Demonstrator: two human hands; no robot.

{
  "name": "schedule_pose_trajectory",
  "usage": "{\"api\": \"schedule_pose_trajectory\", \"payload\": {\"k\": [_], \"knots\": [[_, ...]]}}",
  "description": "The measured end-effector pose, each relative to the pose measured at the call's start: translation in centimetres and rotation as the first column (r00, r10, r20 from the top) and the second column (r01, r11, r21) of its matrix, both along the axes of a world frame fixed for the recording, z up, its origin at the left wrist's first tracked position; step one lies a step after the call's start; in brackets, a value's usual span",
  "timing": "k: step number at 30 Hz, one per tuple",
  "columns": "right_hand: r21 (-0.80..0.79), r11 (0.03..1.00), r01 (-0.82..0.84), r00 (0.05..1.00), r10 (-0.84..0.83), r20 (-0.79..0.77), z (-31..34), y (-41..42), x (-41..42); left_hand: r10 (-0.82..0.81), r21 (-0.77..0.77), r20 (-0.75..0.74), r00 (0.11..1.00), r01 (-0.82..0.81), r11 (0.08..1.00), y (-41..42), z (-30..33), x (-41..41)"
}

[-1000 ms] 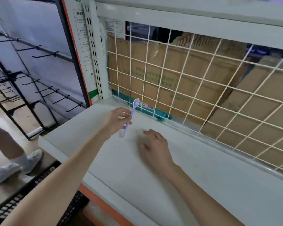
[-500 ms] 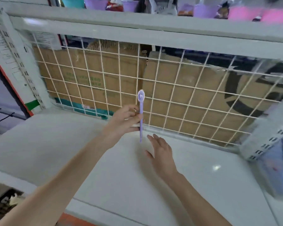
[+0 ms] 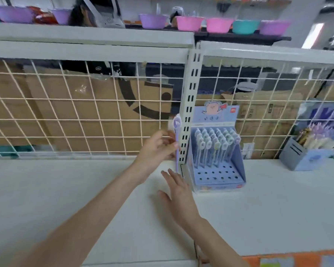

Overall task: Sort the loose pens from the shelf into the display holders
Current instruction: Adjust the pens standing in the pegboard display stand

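My left hand [image 3: 158, 147] pinches a purple pen [image 3: 176, 137] with a round charm top and holds it upright, just left of the slotted shelf post. Right of the post stands a blue display holder [image 3: 216, 160] with several pens standing in its back rows and bare holes in its front rows. My right hand [image 3: 178, 195] hovers flat over the white shelf [image 3: 66, 199], fingers straight, holding nothing, just left of the holder's front corner.
A second grey-blue pen holder [image 3: 305, 153] full of pens stands at the far right. A white wire grid [image 3: 85, 110] backs the shelf, with cardboard boxes behind it. Coloured bowls [image 3: 189, 23] line the top shelf. An orange shelf edge [image 3: 297, 257] shows at bottom right.
The view has swung right, bringing the display holders into sight. My left hand carried the purple pen rightward to beside the post. My right hand moved along, still flat and low.
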State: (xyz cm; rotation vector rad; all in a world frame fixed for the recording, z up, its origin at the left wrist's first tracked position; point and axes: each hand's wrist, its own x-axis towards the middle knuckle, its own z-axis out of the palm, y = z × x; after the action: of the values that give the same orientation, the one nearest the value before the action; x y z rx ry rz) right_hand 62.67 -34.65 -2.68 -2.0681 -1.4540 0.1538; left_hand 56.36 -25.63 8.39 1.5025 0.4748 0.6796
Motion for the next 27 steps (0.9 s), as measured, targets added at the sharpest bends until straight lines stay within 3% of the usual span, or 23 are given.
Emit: {"api": "schedule_pose_trajectory", "payload": {"k": [10,17,22,27], "knots": [[0.084,0.996,0.041,0.999,-0.04,-0.016,-0.6,-7.4,7.9,0.089,0.172,0.017,0.996,-0.091,0.981,-6.5,-0.6,9.3],[0.124,0.987,0.098,0.995,-0.093,-0.043,-1.8,-10.3,11.3,0.077,0.298,-0.021,0.997,-0.067,0.952,-7.9,-1.4,13.5],[0.167,0.976,0.14,0.99,-0.133,-0.05,-2.7,-10.8,12.3,0.136,0.43,-0.074,0.988,-0.092,0.898,-7.1,-1.8,15.2],[0.208,0.967,0.151,0.988,-0.155,0.006,-3.4,-11.1,12.4,0.212,0.646,-0.12,0.97,-0.086,0.758,-6.4,-2.6,15.6]]}}
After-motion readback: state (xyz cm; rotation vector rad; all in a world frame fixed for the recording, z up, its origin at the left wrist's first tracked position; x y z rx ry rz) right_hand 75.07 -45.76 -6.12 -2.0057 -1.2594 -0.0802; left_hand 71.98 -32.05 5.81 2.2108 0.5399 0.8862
